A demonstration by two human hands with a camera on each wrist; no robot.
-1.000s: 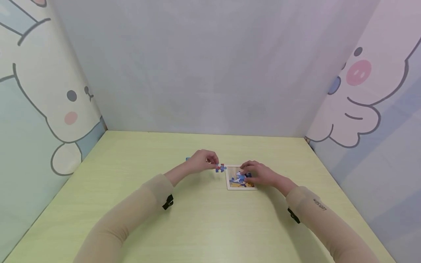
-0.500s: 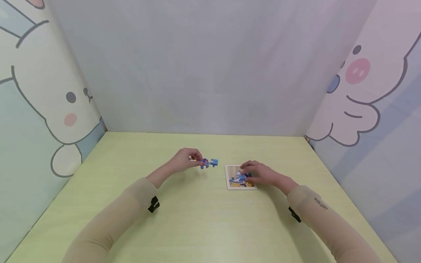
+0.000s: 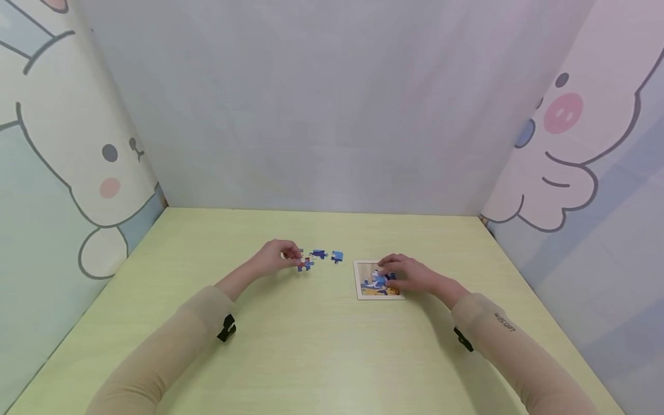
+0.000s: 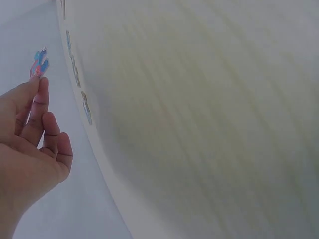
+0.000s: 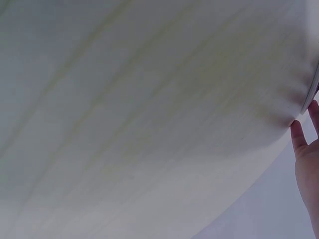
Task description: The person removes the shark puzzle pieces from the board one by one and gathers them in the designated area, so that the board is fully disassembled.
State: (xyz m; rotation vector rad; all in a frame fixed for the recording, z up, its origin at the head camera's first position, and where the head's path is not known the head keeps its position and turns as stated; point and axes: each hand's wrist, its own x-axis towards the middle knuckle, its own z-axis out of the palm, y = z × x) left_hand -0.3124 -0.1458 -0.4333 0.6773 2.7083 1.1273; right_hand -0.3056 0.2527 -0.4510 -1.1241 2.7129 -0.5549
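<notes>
My left hand (image 3: 274,257) pinches a blue and red jigsaw piece (image 3: 305,264) between thumb and forefinger. The left wrist view shows that piece raised above the tabletop at the fingertips, the other fingers bent loosely. My right hand (image 3: 413,274) rests over the right side of a small square puzzle tray (image 3: 357,281) with a pale rim. Its relaxed, spread fingers hide part of the partly filled picture (image 3: 374,283), which has blue, white and yellow areas. In the right wrist view the thumb of the right hand (image 5: 308,162) touches the table beside the tray edge (image 5: 311,89).
A dark blue piece (image 3: 319,253) and a light blue piece (image 3: 338,256) lie on the pale yellow table (image 3: 321,346) left of the tray. Another bit of blue shows behind the left fingertips. Fabric walls (image 3: 321,115) with cartoon animals enclose the table's back and sides.
My left hand has moved left, away from the tray, carrying the jigsaw piece. The loose pieces it covered now show. My right hand has stayed on the tray.
</notes>
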